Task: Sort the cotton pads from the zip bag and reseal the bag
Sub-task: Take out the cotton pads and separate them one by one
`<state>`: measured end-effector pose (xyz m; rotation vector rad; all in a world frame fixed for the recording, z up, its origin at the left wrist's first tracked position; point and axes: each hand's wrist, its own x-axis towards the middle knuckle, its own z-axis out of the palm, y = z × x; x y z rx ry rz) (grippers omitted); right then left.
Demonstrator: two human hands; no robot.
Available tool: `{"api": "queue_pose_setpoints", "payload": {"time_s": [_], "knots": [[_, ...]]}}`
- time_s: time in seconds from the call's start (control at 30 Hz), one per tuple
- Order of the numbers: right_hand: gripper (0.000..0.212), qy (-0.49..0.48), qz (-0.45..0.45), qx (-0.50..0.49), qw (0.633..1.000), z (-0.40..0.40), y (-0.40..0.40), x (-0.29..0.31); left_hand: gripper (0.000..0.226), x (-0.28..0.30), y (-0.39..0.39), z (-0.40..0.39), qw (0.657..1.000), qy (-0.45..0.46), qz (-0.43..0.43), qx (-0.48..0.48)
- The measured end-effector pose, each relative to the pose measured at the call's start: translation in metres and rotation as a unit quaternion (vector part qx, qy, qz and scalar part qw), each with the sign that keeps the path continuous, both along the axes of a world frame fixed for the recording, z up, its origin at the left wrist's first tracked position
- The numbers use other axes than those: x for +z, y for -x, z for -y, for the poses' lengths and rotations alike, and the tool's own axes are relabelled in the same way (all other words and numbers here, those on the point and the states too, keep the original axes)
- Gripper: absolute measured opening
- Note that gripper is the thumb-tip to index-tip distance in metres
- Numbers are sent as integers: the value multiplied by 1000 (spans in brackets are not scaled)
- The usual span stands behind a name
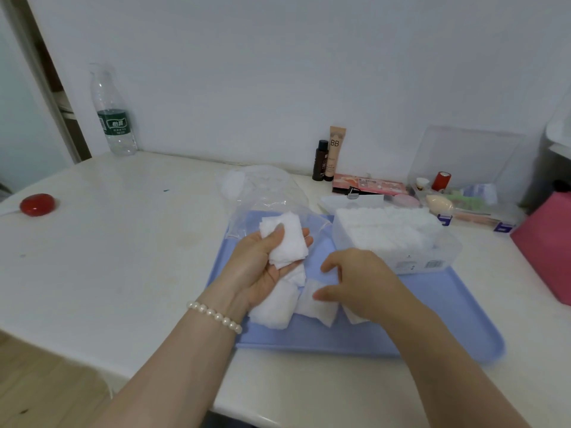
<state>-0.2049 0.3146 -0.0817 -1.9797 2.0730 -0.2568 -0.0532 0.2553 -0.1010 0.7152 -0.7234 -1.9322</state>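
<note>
Left hand [262,267] palm-up, thumb pressed over a small stack of cotton pads [285,240] lying across its fingers. Right hand [358,287] curled over loose pads [312,307] on the blue tray [432,322] — fingertips touching one, grip unclear. Zip bag [265,193] crumpled behind the stack. Clear box [392,239] — packed with pads.

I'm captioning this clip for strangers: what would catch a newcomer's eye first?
The left hand gripping a stack of white square cotton pads over the pale blue plastic tray, mid-table. Beneath it the right hand reaches for loose pads on the tray. Far left sits a shiny red round object.
</note>
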Motion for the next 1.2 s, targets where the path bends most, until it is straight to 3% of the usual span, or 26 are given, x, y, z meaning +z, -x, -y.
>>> {"api": "queue_pose_setpoints", "payload": {"time_s": [0.07,0.17,0.23,0.4,0.47,0.53,0.63,0.7,0.8,0.87,0.97,1.2], "knots": [[47,-55,-18,-15,998,-3,-6,-1,22,0,0,0,1000,3,9,-5],[31,-83,0,-18,996,-2,-6,-2,24,1,1,-2,1000,10,14,-20],[21,-77,49,-13,996,-1,-4,-2,28,1,1,-4,999,13,20,-30],[29,-12,225,6,974,-2,2,8,34,3,1,-5,999,18,30,-35],[29,9,333,20,943,-4,5,17,32,1,1,-4,998,24,35,-40],[28,22,461,38,887,-6,7,23,31,-1,1,-4,997,30,34,-61],[22,80,557,60,824,-6,7,26,27,-1,4,-5,993,56,30,-103],[24,155,545,56,823,-3,4,21,29,0,5,-6,987,86,46,-125],[32,230,457,63,857,2,0,10,39,-1,3,-8,978,122,60,-160],[26,276,368,83,884,4,-2,3,41,-1,2,-10,972,129,76,-184],[20,330,291,99,893,6,-1,-1,40,0,2,-13,964,133,79,-215],[21,320,274,123,899,8,1,-3,45,1,-2,-15,952,154,73,-254]]}}
